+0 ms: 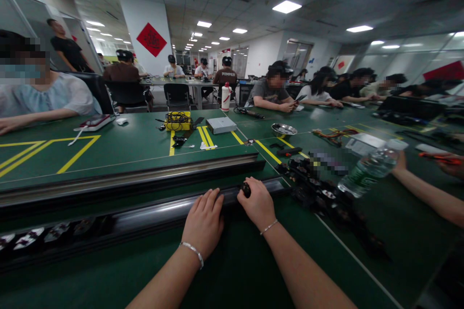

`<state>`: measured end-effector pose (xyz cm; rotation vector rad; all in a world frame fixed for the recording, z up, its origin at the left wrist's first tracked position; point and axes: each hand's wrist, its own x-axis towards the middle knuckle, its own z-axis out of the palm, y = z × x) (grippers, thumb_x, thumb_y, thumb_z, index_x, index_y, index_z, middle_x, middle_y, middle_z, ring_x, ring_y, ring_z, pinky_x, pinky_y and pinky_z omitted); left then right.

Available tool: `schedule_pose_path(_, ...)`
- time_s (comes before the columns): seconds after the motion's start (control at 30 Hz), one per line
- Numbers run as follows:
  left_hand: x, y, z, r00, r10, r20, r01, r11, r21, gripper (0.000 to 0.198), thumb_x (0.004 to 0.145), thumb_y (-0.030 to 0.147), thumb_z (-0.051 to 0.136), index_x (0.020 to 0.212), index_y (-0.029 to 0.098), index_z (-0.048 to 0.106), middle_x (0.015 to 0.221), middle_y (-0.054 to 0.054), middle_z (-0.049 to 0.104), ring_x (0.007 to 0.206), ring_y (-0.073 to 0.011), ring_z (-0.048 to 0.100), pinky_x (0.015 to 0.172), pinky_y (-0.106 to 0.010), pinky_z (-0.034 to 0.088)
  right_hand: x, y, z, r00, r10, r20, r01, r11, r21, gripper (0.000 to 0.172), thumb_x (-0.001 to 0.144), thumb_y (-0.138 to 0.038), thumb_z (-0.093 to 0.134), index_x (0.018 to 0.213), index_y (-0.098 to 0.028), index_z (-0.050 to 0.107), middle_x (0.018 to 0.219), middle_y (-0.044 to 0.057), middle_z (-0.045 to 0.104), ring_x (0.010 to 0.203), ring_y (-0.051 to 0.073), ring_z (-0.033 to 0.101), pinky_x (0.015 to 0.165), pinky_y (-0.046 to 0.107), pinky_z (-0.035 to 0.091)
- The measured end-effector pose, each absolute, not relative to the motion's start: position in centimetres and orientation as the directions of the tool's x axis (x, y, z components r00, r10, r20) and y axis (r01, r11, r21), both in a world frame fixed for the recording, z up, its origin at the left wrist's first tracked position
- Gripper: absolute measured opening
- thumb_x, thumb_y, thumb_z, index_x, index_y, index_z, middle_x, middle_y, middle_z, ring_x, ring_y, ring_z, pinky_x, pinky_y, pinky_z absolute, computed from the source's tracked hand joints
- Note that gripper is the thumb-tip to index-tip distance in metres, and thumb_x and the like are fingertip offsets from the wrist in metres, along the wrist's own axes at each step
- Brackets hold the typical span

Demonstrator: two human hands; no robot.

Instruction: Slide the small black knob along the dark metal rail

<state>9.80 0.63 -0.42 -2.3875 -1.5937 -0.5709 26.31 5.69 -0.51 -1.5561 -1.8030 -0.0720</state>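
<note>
A long black rail (155, 213) with a channel along it lies across the green table in front of me. My left hand (203, 227) rests on the rail with its fingers stretched out flat. Close beside it, my right hand (258, 204) pinches a small black round part (246, 189) at the rail's right portion; the fingers cover some of this part. Several round parts with shiny metal faces (29, 237) sit in a row in the rail's left end. Behind it lies a second long rail (137, 174), roughly parallel.
Black parts (331, 195) are heaped at the right. A co-worker's hand (400, 164) is at a tilted water bottle (373, 169). Farther back stand a metal bowl (284, 130), a grey box (221, 125) and a yellow box (178, 120) with cables. People sit around the table.
</note>
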Motion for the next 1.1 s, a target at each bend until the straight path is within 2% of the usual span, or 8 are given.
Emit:
schedule_pose_path(0.43, 9.83, 0.63, -0.29, 0.337, 0.839, 0.428, 0.921, -0.388, 0.036, 0.043, 0.075, 0.02, 0.047, 0.118, 0.02, 0.049, 0.129, -0.006, 0.049, 0.119, -0.0219, 0.042, 0.1, -0.038, 0.035, 26.5, 5.69, -0.4, 0.013, 0.834, 0.552, 0.873, 0.259, -0.412, 0.029, 0.07, -0.022, 0.05, 0.095, -0.013, 0.062, 0.098, 0.01, 0.064, 0.101, 0.022, 0.054, 0.093, 0.033, 0.039)
schedule_pose_path(0.7, 9.83, 0.58, -0.13, 0.332, 0.845, 0.418, 0.922, -0.385, 0.047, 0.042, 0.076, 0.021, 0.046, 0.118, 0.02, 0.049, 0.13, -0.006, 0.049, 0.119, -0.0222, 0.042, 0.1, -0.039, 0.035, 26.39, 5.43, 0.03, 0.037, 0.85, 0.525, 0.886, 0.216, -0.411, 0.024, 0.068, -0.024, 0.052, 0.089, -0.017, 0.062, 0.102, 0.007, 0.064, 0.106, 0.024, 0.052, 0.099, 0.042, 0.027)
schedule_pose_path(1.1, 9.79, 0.53, -0.13, 0.338, 0.841, 0.424, 0.919, -0.392, 0.047, 0.043, 0.076, 0.019, 0.045, 0.119, 0.019, 0.049, 0.131, -0.006, 0.047, 0.12, -0.0225, 0.041, 0.101, -0.039, 0.034, 26.62, 5.54, -0.22, 0.035, 0.842, 0.539, 0.872, 0.237, -0.429, 0.026, 0.069, -0.022, 0.05, 0.091, -0.016, 0.063, 0.102, 0.009, 0.064, 0.105, 0.024, 0.053, 0.098, 0.04, 0.03)
